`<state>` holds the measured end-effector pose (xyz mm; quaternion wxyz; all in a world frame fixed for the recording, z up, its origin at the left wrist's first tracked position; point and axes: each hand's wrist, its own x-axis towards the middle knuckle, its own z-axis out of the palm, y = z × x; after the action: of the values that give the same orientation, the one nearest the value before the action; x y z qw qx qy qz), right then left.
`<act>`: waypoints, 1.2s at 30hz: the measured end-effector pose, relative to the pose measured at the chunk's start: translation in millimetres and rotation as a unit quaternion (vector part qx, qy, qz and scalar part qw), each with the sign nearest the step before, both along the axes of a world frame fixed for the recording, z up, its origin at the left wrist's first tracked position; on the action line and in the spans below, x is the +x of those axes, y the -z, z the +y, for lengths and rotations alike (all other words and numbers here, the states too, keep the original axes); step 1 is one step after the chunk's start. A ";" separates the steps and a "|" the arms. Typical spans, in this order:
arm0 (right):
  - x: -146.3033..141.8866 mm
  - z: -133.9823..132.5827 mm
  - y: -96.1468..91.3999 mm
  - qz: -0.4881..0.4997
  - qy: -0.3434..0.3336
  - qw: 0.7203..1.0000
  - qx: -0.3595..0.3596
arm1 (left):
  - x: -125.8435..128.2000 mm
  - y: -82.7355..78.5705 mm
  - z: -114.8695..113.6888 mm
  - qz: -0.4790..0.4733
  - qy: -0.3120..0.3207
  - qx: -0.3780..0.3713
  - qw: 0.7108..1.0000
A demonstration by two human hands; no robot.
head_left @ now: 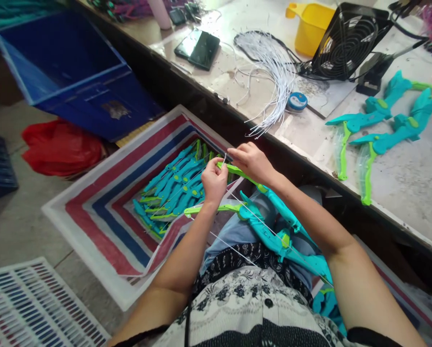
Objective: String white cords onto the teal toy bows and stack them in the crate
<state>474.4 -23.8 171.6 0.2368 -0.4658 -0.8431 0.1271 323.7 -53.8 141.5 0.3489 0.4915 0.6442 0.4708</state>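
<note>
Right now both hands meet at the green tip of a teal toy bow [273, 226] that lies slanted across the person's lap, its far end up at the fingers. The left hand [214, 180] has its fingers pinched shut on a thin white string [237, 205] just at that tip, while the right hand [252, 161] closes its fingers around the green limb itself, seemingly to steady it so the string can be worked at the end. From the fingers the string runs back down along the bow toward the body, taut enough to show as a straight line. Just beyond and below the left fingers sits a striped woven bag [103, 212] holding a heap of finished-looking teal bows [172, 188]. Past the right fingers, up on the worktop [399, 178], lies a bundle of loose white strings [269, 72], a small blue spool [297, 101], two more bows [385, 120], a black fan [347, 41], a yellow scoop [309, 24] and a phone [198, 48]. The worktop's dark edge stands close ahead of the hands, leaving them little room.
</note>
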 end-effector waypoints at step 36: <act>-82.1 -40.9 37.8 0.391 0.184 0.898 -0.076 | -41.1 -28.2 -3.6 -0.203 0.034 -0.093 0.974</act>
<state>392.4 -64.7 133.8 0.5305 -0.5423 -0.5693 0.3169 282.6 -57.4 169.7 0.5326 0.3722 0.5840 0.4866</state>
